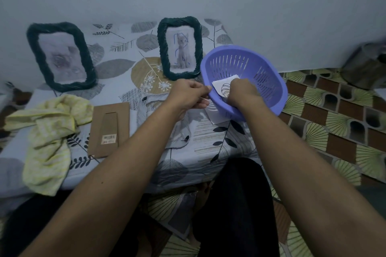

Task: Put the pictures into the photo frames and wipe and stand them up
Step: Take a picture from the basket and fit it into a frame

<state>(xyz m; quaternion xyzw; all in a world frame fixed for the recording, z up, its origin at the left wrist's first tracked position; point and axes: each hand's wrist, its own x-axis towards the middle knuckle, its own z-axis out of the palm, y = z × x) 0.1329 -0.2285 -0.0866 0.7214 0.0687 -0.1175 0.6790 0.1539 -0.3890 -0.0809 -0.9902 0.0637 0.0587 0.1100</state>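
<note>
Head view: the purple basket (pixel 281 98) sits tipped up on the right end of the leaf-print counter (pixel 208 142). The left hand (pixel 189 95) is clamped on its near-left rim and steadies it. The right hand (pixel 242 92) reaches inside, its fingers curled down onto a line-drawn picture (pixel 220 86) lying against the basket's inner wall. The fingertips are hidden, so I cannot tell whether it has the sheet or only presses on it.

The step seems to be taking the next picture out. It would go best to keep the basket tilted, slide the sheet up the slotted wall to free an edge, then pinch that edge lightly so the paper does not crease or snag in a slot.

A second white sheet (pixel 215 119) shows under the basket's near side. Left of the basket lie a brown backing board (pixel 108 129) and, farther left, a yellow cloth (pixel 48 131). Behind the basket to its left, two dark woven frames (pixel 161 48) (pixel 33 48) already stand, filled.
</note>
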